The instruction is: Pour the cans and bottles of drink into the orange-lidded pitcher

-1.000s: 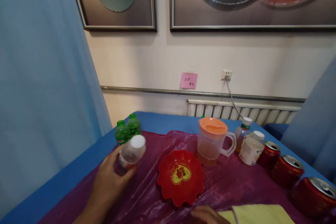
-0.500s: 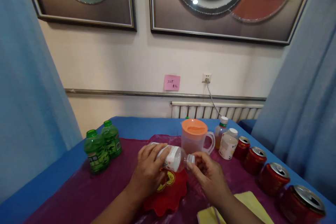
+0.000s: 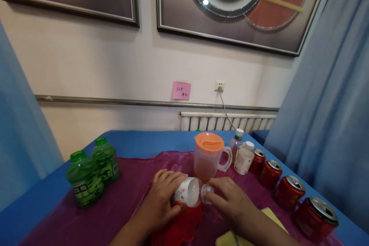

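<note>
A clear plastic bottle (image 3: 192, 192) with a white printed label lies tilted nearly on its side, its neck pointing right. My left hand (image 3: 164, 196) is wrapped round its body. At the neck end, the fingers of my right hand (image 3: 227, 198) close on the whitish bottle cap (image 3: 207, 193), partly hiding it. Below the bottle is a red scalloped plate (image 3: 177, 228), partly covered by my left hand and the bottle. Just behind stands a clear pitcher (image 3: 205, 163) with an orange lid and some amber liquid low inside.
Two green bottles (image 3: 85, 180) stand at the left. On the right are two white-capped bottles (image 3: 243, 159) and a row of several red cans (image 3: 290, 192). A yellow cloth (image 3: 227, 239) lies under my right forearm. Purple sheeting (image 3: 129, 173) covers the blue tabletop (image 3: 135, 142).
The view has swung and shifted slightly. Both hands and the bottle have come lower, nearer to me. My right fingers have closed more around the cap end.
</note>
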{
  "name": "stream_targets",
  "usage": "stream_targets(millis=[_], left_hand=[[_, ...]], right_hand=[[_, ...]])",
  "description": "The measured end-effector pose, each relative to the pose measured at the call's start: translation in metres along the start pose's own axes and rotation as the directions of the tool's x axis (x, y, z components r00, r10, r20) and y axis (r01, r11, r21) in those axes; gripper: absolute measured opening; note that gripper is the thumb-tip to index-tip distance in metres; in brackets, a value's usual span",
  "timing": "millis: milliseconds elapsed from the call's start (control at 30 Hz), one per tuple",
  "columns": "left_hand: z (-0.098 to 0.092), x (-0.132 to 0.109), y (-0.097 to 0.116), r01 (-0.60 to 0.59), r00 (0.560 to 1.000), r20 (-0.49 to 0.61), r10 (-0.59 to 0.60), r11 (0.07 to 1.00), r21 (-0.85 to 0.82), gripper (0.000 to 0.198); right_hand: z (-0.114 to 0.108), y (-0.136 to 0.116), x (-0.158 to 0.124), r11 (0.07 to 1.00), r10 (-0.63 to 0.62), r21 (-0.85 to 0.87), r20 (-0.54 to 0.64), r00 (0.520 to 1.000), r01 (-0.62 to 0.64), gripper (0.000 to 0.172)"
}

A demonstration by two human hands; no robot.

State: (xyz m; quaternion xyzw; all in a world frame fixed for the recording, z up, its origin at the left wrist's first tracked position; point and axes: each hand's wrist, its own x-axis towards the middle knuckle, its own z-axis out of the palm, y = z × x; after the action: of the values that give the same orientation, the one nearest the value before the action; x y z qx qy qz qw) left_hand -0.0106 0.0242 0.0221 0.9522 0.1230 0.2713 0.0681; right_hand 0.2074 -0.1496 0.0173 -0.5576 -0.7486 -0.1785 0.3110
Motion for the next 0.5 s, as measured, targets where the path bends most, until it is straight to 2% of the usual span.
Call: stream_targets(millis=[167,233,300,400,433,500], left_hand=[[0.001,-0.003,0.002,0.001,0.999,0.048,0.001,0.998,-0.056,0.070],[0.003,-0.006,0.001,-0.007,0.999,0.045,0.009,0.998,-0.057,0.069],[0.005,-0.008,0.000,-0.020,0.999,0.027,0.021,0.999,-0.033,0.068],[0.009,-0.011,-0.003,-0.043,0.999,-0.021,0.044,0.998,0.036,0.070],[0.010,-0.012,-0.004,-0.050,0.998,-0.040,0.053,0.997,0.060,0.071],[0.010,-0.013,-0.004,-0.059,0.995,-0.071,0.066,0.994,0.097,0.073]], right_hand=[[-0.002,-0.005,-0.004,0.996,-0.074,-0.056,0.013,0.997,0.075,0.027],[-0.004,-0.012,-0.003,0.997,-0.065,-0.034,0.009,0.998,0.065,0.030],[-0.004,-0.019,-0.003,1.000,0.015,0.016,-0.014,1.000,-0.015,0.038],[0.004,-0.027,-0.003,0.982,0.186,0.054,-0.068,0.980,-0.182,0.062],[0.007,-0.028,-0.003,0.972,0.231,0.066,-0.071,0.970,-0.227,0.061],[0.014,-0.028,-0.002,0.953,0.291,0.098,-0.043,0.956,-0.286,0.042]])
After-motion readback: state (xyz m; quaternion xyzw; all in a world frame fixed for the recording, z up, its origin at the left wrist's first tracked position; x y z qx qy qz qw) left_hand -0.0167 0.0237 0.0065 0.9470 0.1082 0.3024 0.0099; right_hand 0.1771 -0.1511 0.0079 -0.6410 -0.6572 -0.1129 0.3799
